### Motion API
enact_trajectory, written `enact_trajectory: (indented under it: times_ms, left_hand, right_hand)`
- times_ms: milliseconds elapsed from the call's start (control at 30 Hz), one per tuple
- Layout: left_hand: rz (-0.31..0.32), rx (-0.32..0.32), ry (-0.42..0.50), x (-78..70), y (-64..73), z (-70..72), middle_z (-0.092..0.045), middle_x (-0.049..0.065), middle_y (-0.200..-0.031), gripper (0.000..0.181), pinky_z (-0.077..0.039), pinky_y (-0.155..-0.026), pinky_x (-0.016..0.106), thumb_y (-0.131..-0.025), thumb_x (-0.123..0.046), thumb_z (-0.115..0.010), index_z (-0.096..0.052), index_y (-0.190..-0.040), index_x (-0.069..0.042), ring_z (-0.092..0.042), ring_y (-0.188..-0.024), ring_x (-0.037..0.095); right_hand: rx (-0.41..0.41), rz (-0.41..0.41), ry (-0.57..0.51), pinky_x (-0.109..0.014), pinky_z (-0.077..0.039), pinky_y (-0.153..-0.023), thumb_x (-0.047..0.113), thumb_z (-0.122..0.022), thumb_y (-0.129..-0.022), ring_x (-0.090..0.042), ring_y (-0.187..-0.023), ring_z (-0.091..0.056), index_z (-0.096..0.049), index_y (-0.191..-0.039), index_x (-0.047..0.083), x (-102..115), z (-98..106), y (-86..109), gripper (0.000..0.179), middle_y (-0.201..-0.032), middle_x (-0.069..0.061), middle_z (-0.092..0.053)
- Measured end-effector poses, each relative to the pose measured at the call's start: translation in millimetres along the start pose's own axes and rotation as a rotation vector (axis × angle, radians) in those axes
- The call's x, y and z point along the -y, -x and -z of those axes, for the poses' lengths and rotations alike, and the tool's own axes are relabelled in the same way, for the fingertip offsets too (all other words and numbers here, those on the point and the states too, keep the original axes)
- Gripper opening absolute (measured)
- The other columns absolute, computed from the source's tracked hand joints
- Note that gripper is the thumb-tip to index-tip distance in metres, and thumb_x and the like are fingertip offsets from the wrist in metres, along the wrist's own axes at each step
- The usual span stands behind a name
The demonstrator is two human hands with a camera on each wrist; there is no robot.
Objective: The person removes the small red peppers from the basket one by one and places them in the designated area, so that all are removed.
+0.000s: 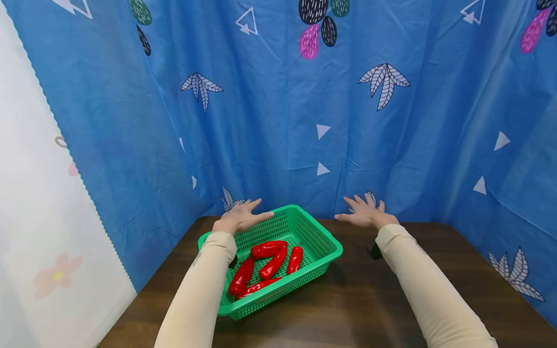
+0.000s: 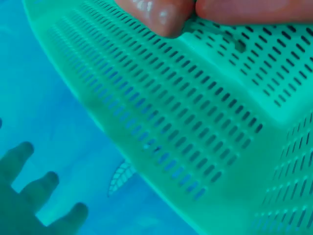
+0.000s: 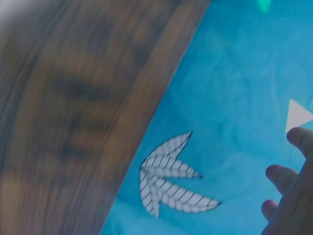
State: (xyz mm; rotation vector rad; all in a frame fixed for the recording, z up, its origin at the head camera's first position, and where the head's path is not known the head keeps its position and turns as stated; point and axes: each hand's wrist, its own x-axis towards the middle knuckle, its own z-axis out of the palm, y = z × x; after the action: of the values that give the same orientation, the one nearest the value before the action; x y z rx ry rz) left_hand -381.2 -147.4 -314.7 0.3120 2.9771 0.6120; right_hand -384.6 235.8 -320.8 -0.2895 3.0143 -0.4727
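Observation:
A green perforated plastic basket (image 1: pixel 322 241) stands on the table, with several red peppers (image 1: pixel 274 261) lying on its bottom. My left hand (image 1: pixel 241 217) is raised over the basket's far left side, fingers spread and holding nothing. In the left wrist view, fingertips of the left hand (image 2: pixel 39 196) show beside the basket wall (image 2: pixel 146 107), with parts of red peppers (image 2: pixel 161 14) at the top. To the right of the basket, my right hand (image 1: pixel 362 212) hovers above the table's far edge, its fingers stretched out and nothing in them. Several of its fingertips (image 3: pixel 281 177) appear in the right wrist view.
The dark brown wooden table (image 1: pixel 348 309) extends to both sides of the basket. Behind it hangs a blue patterned curtain (image 1: pixel 270 121), and a white flowered cloth (image 1: pixel 48 217) hangs at the left. Another blue stretch of curtain closes off the right side.

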Motion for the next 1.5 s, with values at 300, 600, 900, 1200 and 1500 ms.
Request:
enact_trajectory:
  times_ms: [300, 600, 900, 1200, 1500]
  left_hand:
    - [-0.051, 0.010, 0.109, 4.4, 15.3, 14.4, -0.030, 0.012, -0.164, 0.090, -0.024, -0.117, 0.069, -0.087, -0.081, -0.043, -0.034, -0.157, -0.026, -0.025, -0.151, 0.040]
    - [-0.169, -0.072, 0.142, 17.9, 35.9, 38.0, -0.034, 0.010, -0.163, 0.082, -0.031, -0.115, 0.067, -0.091, -0.077, -0.044, -0.035, -0.156, -0.029, -0.033, -0.148, 0.038]
    - [-0.275, -0.193, 0.191, 39.8, 69.0, 49.8, -0.047, 0.015, -0.154, 0.066, -0.036, -0.111, 0.068, -0.101, -0.057, -0.047, -0.035, -0.157, -0.025, -0.042, -0.142, 0.039]
    - [-0.313, -0.294, 0.262, 76.6, 99.0, 32.8, -0.043, 0.020, -0.155, 0.061, -0.036, -0.106, 0.072, -0.104, -0.044, -0.045, -0.027, -0.159, -0.025, -0.042, -0.140, 0.045]
    - [-0.296, -0.369, 0.257, 105.9, 108.5, 1.1, -0.040, 0.018, -0.157, 0.056, -0.030, -0.107, 0.076, -0.103, -0.037, -0.050, -0.038, -0.155, -0.019, -0.035, -0.144, 0.045]
  right_hand:
    - [0.037, 0.113, -0.159, -0.075, -0.020, -0.114, 0.063, -0.051, -0.096, -0.051, -0.149, -0.014, -0.029, -0.158, 0.007, 24.5, -4.3, -11.3, 0.087, -0.162, -0.024, -0.026]
    - [0.046, 0.213, -0.281, -0.062, -0.040, -0.110, 0.048, -0.056, -0.100, -0.046, -0.138, -0.043, -0.038, -0.152, 0.003, 56.1, 1.9, -21.5, 0.072, -0.152, -0.027, -0.042]
    - [0.204, 0.277, -0.388, -0.056, -0.045, -0.109, 0.034, -0.062, -0.099, -0.037, -0.130, -0.054, -0.042, -0.150, 0.006, 75.8, -0.5, -25.9, 0.061, -0.141, -0.022, -0.056]
    - [0.314, 0.220, -0.533, -0.059, -0.044, -0.109, 0.024, -0.066, -0.097, -0.040, -0.131, -0.052, -0.041, -0.149, 0.007, 87.8, -8.3, -35.8, 0.061, -0.144, -0.022, -0.052]
    - [0.404, 0.112, -0.584, -0.059, -0.044, -0.109, 0.020, -0.070, -0.094, -0.041, -0.135, -0.049, -0.041, -0.150, 0.011, 97.5, -29.5, -44.7, 0.064, -0.150, -0.021, -0.047]
